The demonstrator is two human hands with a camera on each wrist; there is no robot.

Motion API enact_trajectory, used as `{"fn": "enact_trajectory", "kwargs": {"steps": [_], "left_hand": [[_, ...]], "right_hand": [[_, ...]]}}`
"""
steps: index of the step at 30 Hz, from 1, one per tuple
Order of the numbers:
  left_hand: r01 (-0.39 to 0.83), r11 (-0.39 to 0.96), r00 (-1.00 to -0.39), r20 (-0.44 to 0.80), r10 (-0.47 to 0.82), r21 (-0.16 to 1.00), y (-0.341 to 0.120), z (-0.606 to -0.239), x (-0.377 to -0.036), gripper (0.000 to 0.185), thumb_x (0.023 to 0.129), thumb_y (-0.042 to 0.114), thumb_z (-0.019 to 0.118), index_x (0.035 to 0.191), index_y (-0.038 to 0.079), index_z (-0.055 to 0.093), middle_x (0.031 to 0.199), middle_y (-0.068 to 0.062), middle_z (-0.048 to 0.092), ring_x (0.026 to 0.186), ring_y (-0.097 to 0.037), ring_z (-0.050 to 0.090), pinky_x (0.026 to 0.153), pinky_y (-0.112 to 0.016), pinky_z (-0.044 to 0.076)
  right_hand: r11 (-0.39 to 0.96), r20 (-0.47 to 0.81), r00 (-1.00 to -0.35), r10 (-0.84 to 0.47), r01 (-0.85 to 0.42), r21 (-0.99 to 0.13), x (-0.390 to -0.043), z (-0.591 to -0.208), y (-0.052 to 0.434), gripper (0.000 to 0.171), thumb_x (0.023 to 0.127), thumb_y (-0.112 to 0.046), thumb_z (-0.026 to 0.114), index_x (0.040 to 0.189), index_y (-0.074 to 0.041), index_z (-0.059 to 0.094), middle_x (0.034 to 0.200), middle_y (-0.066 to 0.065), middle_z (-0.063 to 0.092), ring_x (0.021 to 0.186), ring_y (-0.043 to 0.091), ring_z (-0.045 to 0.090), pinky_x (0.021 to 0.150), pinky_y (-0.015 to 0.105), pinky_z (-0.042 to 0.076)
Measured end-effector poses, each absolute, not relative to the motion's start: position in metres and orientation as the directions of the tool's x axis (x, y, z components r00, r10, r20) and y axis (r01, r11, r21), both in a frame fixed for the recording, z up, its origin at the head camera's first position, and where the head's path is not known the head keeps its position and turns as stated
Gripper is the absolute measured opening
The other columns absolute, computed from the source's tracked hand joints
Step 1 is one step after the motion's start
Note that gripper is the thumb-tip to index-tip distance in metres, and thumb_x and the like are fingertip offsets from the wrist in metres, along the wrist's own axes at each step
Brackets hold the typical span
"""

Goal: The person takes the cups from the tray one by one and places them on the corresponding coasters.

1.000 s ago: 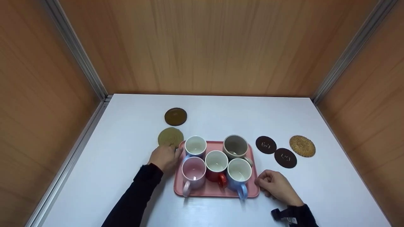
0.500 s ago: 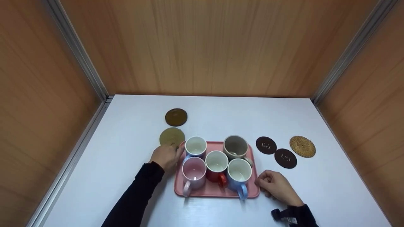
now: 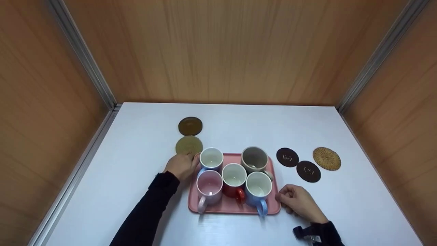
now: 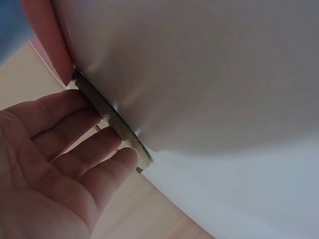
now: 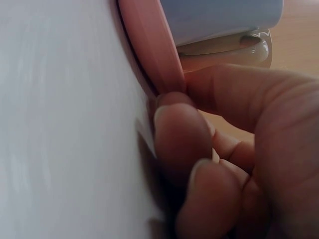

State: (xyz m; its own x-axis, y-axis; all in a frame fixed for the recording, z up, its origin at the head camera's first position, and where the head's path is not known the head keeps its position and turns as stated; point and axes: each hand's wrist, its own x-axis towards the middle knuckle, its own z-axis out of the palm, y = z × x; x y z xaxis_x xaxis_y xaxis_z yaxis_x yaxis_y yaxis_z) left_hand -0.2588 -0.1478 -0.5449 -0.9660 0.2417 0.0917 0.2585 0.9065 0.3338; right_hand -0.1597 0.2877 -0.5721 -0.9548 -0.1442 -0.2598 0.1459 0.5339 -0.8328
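Observation:
On the pink tray point(image 3: 218, 209) stand several mugs: a pink one point(image 3: 209, 188), a red one point(image 3: 234, 179), a grey one point(image 3: 254, 159) and two blue ones, the nearer blue mug point(image 3: 258, 191) at the front right. My left hand point(image 3: 180, 166) is at the tray's back left corner. In the left wrist view its outstretched fingertips point(image 4: 124, 159) touch the edge of an olive round coaster point(image 3: 189, 144). My right hand point(image 3: 300, 201) pinches the tray's right rim between thumb and finger, as the right wrist view shows up close.
A dark brown coaster point(image 3: 190, 126) lies just behind the olive one. To the right of the tray are two black coasters, one point(image 3: 287, 157) nearer the grey mug, and a woven coaster point(image 3: 326, 159). Wooden panels point(image 3: 218, 51) enclose the white table at the back and sides.
The olive coaster has slid back and slightly right, up close to the dark brown coaster. My left hand has shifted the same way with it. Tray, mugs and right hand stay where they were.

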Motion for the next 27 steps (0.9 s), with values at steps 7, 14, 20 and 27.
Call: {"fn": "enact_trajectory", "kwargs": {"steps": [7,14,20,27], "left_hand": [[0.297,0.888,-0.954,0.065,0.293,0.351,-0.14,-0.538,-0.271,0.054,0.115,0.038,0.04,0.132,-0.002,0.073,0.141,-0.026,0.068,0.127,-0.046,0.067,0.111,-0.057,0.052],[0.305,0.861,-0.94,-0.017,0.341,0.407,-0.131,-0.527,-0.292,0.064,0.117,0.041,0.029,0.13,-0.002,0.074,0.136,-0.026,0.071,0.13,-0.046,0.066,0.114,-0.057,0.05],[0.211,0.843,-0.932,-0.159,0.327,0.494,-0.125,-0.518,-0.313,0.08,0.115,0.051,0.022,0.12,-0.008,0.075,0.131,-0.031,0.071,0.13,-0.047,0.065,0.116,-0.056,0.048],[0.237,0.828,-0.899,-0.21,0.385,0.508,-0.116,-0.512,-0.337,0.066,0.114,0.045,0.038,0.11,-0.009,0.076,0.12,-0.03,0.075,0.119,-0.044,0.07,0.11,-0.054,0.052]], "right_hand": [[0.532,-0.265,-0.956,-0.129,0.159,-0.832,-0.158,-0.571,0.291,0.03,0.098,-0.035,0.077,0.097,-0.006,0.068,0.068,-0.001,0.065,0.056,0.013,0.059,0.051,0.027,0.051],[0.536,-0.264,-0.958,-0.112,0.165,-0.828,-0.157,-0.57,0.293,0.031,0.097,-0.037,0.077,0.096,-0.007,0.068,0.068,-0.001,0.064,0.057,0.013,0.059,0.051,0.027,0.051],[0.533,-0.257,-0.96,-0.115,0.158,-0.831,-0.156,-0.571,0.293,0.028,0.098,-0.034,0.077,0.097,-0.007,0.068,0.068,-0.001,0.064,0.056,0.012,0.058,0.051,0.027,0.051],[0.532,-0.267,-0.958,-0.104,0.173,-0.829,-0.156,-0.571,0.293,0.025,0.098,-0.032,0.076,0.097,-0.008,0.069,0.069,-0.001,0.065,0.056,0.012,0.058,0.051,0.026,0.052]]}}
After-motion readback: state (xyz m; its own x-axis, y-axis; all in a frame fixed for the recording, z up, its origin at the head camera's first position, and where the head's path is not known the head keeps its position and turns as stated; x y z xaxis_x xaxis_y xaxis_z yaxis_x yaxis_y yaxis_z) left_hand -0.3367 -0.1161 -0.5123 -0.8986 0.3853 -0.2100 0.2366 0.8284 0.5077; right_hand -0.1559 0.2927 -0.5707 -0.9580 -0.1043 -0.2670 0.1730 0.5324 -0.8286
